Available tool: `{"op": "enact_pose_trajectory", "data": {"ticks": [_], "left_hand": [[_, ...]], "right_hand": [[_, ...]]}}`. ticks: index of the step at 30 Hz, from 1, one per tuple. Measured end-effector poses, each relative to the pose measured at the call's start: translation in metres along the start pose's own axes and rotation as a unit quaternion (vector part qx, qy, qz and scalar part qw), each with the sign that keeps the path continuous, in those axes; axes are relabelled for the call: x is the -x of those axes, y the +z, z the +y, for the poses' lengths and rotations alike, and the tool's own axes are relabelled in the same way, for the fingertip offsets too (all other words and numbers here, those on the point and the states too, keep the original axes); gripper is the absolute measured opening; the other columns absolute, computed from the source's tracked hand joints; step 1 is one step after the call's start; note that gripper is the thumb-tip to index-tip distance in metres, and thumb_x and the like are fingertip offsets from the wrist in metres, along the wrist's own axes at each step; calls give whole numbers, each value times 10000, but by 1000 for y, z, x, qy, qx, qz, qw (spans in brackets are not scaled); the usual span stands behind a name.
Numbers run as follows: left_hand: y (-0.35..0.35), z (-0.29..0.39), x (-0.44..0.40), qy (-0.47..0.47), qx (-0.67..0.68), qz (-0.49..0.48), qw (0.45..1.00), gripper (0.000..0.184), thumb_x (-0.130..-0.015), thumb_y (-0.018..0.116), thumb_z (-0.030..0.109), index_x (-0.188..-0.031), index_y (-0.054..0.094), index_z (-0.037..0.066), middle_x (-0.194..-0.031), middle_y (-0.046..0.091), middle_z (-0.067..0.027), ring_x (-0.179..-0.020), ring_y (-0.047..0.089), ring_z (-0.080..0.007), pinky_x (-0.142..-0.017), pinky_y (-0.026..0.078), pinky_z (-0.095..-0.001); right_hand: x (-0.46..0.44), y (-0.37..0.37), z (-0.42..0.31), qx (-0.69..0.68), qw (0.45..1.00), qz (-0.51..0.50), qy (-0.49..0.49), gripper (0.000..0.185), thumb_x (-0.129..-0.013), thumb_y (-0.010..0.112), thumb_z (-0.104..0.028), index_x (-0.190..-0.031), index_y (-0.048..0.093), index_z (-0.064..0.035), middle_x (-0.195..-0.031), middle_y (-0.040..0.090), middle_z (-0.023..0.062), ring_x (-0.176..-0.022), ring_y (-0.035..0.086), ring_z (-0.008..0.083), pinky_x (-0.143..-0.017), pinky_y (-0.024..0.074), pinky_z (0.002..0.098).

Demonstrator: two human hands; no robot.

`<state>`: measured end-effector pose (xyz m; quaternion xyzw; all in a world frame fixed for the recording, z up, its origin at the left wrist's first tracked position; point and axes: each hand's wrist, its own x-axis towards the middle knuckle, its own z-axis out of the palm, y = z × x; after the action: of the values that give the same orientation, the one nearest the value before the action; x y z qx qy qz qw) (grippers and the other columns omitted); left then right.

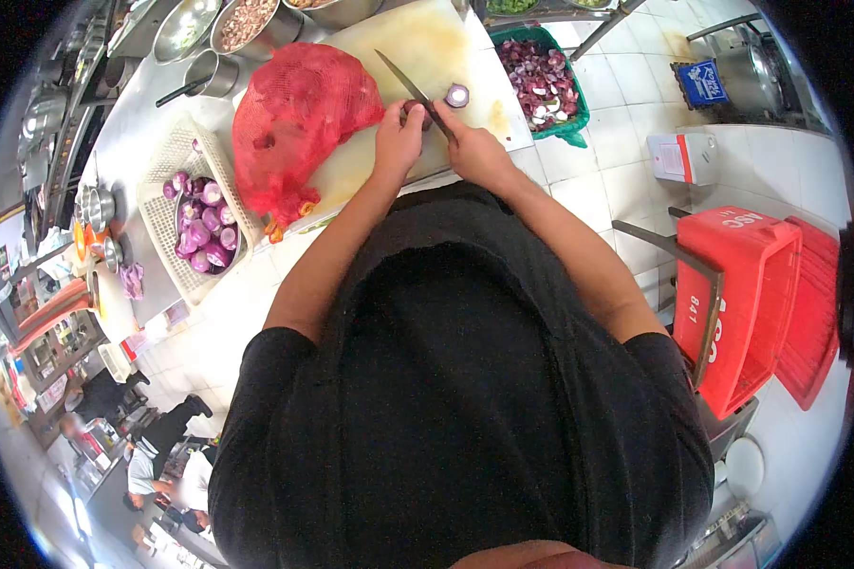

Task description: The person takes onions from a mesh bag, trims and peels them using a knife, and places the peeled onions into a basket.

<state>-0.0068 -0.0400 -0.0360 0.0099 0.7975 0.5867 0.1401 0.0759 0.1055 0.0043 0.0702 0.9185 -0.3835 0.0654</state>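
Observation:
My left hand (399, 142) is closed around a red onion (414, 111) at the front of the white cutting board (408, 36); the fingers partly cover it. In my right hand (479, 152) is a kitchen knife (403, 78), gripped by its handle, its blade slanting away to the upper left beside the onion. Just beyond my right hand a cut red onion (457, 95) sits on the board. A red mesh bag (299, 114) lies to the left, partly on the board. Peeled red onions (199, 223) fill part of a cream plastic basket (161, 175) farther left.
Right of the board stands a green basket (579, 119) of onion skins and trimmings. Metal bowls (182, 30) and a small pot (213, 74) occupy the back left. A red bin (731, 303) is on my right. Other people (152, 465) are at the lower left.

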Motion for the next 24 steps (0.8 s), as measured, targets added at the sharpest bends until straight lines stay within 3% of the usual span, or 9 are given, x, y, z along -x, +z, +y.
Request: {"op": "enact_pose_trajectory", "data": {"ticks": [3, 6, 9, 12, 15, 18, 21, 24], "left_hand": [[5, 8, 0, -5, -57, 22, 998, 525, -876, 682, 363, -1201, 599, -41, -947, 689, -184, -875, 663, -228, -790, 526, -352], [4, 13, 2, 22, -126, 38, 991, 539, -848, 708, 349, -1199, 599, -45, -936, 690, -178, -839, 672, -218, -756, 531, -349], [0, 12, 0, -7, -73, 31, 997, 457, -863, 681, 263, -1190, 589, -43, -940, 683, -164, -804, 673, -212, -704, 546, -335], [-8, 14, 0, -52, 7, 22, 998, 382, -901, 623, 160, -1222, 541, -30, -1049, 645, -164, -779, 675, -202, -557, 574, -329], [-14, 15, 3, -42, 54, 13, 998, 349, -906, 542, 77, -1242, 520, -14, -1088, 640, -174, -832, 683, -221, -593, 592, -335], [-25, 16, 5, -40, 195, -24, 980, 347, -931, 485, 84, -1269, 496, 9, -1126, 638, -170, -887, 680, -254, -660, 590, -367], [-40, 23, 7, -89, 345, -66, 932, 353, -941, 470, 138, -1280, 491, 43, -1130, 643, -160, -904, 663, -292, -731, 567, -404], [-49, 32, 10, -117, 444, -92, 884, 364, -924, 490, 177, -1269, 491, 63, -1073, 644, -157, -833, 656, -311, -721, 550, -425]], "right_hand": [[2, -2, -3, 11, 1000, -10, 5, 663, -884, 517, -101, -1508, 330, -225, -798, 648, 302, -729, 640, 476, -687, 492, 571], [3, -6, -7, 19, 1000, -16, 6, 669, -882, 513, -95, -1511, 326, -221, -800, 647, 301, -730, 642, 471, -686, 490, 569], [1, -6, -4, 10, 1000, -15, 7, 674, -884, 512, -93, -1516, 322, -229, -813, 647, 303, -748, 645, 469, -700, 493, 560], [-3, -9, 0, 1, 999, -35, 20, 727, -854, 538, -97, -1524, 302, -251, -860, 666, 292, -786, 659, 459, -729, 514, 548], [-5, -12, 3, -6, 999, -47, 19, 737, -843, 535, -101, -1524, 299, -256, -900, 671, 297, -823, 666, 455, -752, 520, 547], [-8, -14, 5, -1, 999, -50, 14, 725, -850, 522, -108, -1526, 296, -241, -898, 668, 304, -841, 664, 458, -767, 515, 550], [-9, -16, 6, 15, 998, -47, 27, 735, -849, 525, -112, -1532, 280, -221, -886, 666, 306, -836, 661, 463, -771, 513, 546], [-4, -24, 9, -3, 999, -29, 32, 720, -847, 531, -119, -1525, 299, -194, -905, 664, 308, -833, 657, 465, -780, 512, 542]]}}
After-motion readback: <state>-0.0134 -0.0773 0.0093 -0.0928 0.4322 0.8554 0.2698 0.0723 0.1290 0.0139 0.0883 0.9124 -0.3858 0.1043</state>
